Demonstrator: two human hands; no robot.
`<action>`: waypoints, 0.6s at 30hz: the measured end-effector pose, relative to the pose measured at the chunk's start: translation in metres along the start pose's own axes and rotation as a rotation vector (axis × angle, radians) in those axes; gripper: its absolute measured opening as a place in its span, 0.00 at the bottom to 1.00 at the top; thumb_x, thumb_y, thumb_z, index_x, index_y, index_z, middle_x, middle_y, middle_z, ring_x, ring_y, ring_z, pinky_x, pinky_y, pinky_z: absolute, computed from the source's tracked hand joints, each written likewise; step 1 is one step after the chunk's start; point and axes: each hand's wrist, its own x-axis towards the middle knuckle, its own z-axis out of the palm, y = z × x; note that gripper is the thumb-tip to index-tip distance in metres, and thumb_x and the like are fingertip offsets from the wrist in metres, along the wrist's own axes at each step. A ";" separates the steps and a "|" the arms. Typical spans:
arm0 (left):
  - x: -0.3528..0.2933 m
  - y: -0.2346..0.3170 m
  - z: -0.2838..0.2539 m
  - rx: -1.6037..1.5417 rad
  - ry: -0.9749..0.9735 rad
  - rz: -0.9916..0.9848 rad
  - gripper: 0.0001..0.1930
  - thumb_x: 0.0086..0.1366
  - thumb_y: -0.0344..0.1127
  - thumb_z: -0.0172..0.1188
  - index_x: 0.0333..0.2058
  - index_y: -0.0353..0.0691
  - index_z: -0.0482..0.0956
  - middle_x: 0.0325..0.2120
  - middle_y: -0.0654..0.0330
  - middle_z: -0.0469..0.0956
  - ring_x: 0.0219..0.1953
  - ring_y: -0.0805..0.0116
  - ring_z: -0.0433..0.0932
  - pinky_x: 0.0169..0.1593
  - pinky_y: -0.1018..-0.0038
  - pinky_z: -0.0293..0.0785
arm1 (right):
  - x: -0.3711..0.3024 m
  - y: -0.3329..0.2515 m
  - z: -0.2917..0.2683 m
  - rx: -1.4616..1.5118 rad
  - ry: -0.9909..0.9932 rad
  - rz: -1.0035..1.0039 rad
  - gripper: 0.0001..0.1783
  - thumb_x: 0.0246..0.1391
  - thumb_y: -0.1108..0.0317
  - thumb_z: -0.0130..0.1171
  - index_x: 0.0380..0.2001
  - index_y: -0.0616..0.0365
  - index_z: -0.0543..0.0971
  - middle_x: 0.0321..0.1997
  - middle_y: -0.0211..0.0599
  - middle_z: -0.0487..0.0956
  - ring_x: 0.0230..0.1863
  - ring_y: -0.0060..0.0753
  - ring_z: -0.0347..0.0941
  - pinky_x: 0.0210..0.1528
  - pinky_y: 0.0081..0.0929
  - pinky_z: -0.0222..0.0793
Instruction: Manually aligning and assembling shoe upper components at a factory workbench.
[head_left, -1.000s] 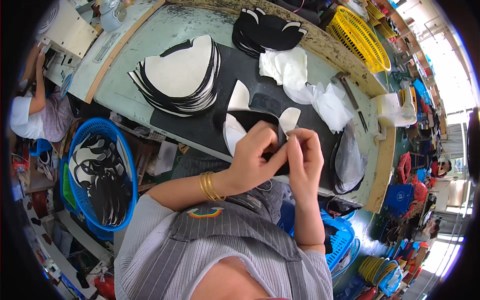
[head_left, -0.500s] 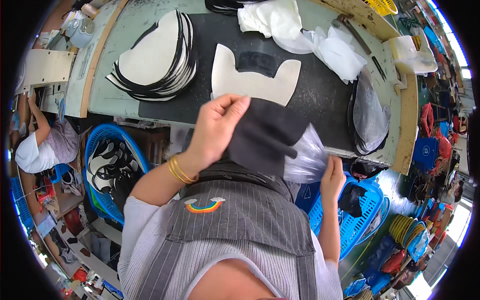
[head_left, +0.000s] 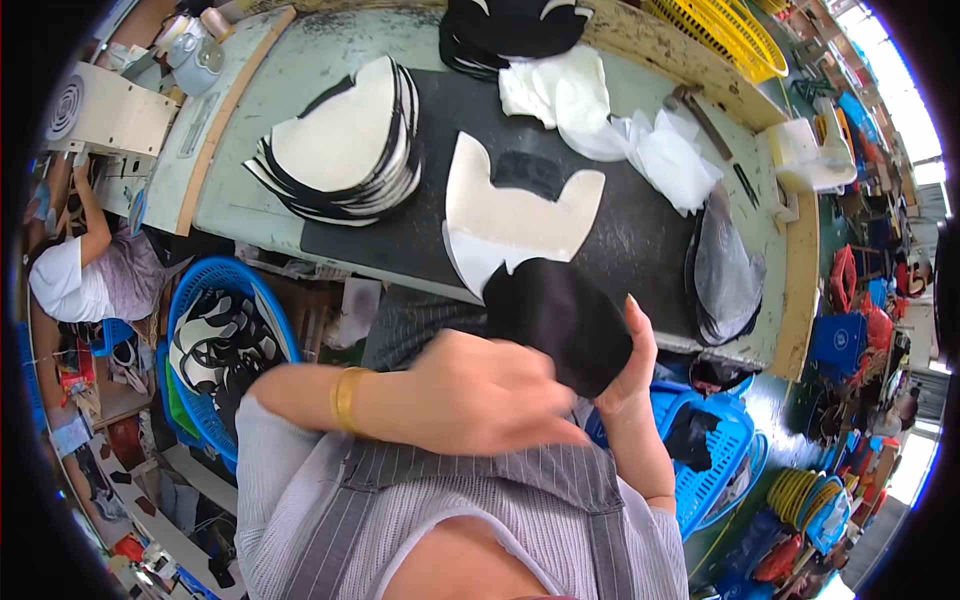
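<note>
A black, flexible sheet-like piece [head_left: 560, 315] is held up in front of my body, over the table's near edge. My right hand [head_left: 630, 362] grips its right side, thumb pointing up. My left hand [head_left: 480, 395] crosses in front of its lower left edge; motion smears the fingers, so any hold there is unclear. Just beyond, a cream U-shaped piece [head_left: 520, 220] lies on the black mat [head_left: 640, 240], with a white sheet [head_left: 474, 255] under its near left side. A stack of cream and black rounded pieces [head_left: 340, 145] stands at the left.
White thin sheets [head_left: 670, 165] and folded white cloth [head_left: 560, 85] lie toward the back. Black pieces [head_left: 515, 35] are stacked at the far edge. Grey film-covered pieces [head_left: 728, 265] lie right, near a hammer [head_left: 703, 120]. Blue baskets [head_left: 285, 330] flank me. A person [head_left: 85, 275] sits far left.
The black piece has turned and moved slightly down. My left hand has left its upper edge and swept down and right. The clear film stretched by my right hand no longer shows.
</note>
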 end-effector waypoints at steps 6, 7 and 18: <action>-0.063 -0.038 -0.004 -1.038 -0.007 -1.065 0.11 0.65 0.39 0.56 0.30 0.38 0.77 0.26 0.62 0.77 0.27 0.76 0.75 0.34 0.76 0.72 | 0.014 0.004 0.029 0.014 -0.192 -0.007 0.28 0.54 0.56 0.48 0.56 0.61 0.68 0.57 0.45 0.70 0.57 0.45 0.68 0.60 0.43 0.62; -0.044 -0.038 0.004 -1.459 0.288 -1.229 0.11 0.66 0.39 0.53 0.35 0.36 0.77 0.34 0.60 0.77 0.34 0.72 0.76 0.39 0.75 0.73 | 0.018 0.005 0.029 0.051 -0.221 0.016 0.29 0.54 0.56 0.48 0.56 0.61 0.68 0.57 0.45 0.70 0.57 0.45 0.68 0.60 0.43 0.62; -0.027 -0.150 0.005 -0.752 0.540 -0.889 0.13 0.63 0.29 0.57 0.46 0.32 0.74 0.36 0.65 0.78 0.35 0.81 0.74 0.41 0.83 0.71 | 0.083 -0.006 0.006 -0.879 0.218 -0.579 0.10 0.56 0.75 0.55 0.41 0.67 0.78 0.36 0.26 0.79 0.37 0.14 0.71 0.40 0.13 0.66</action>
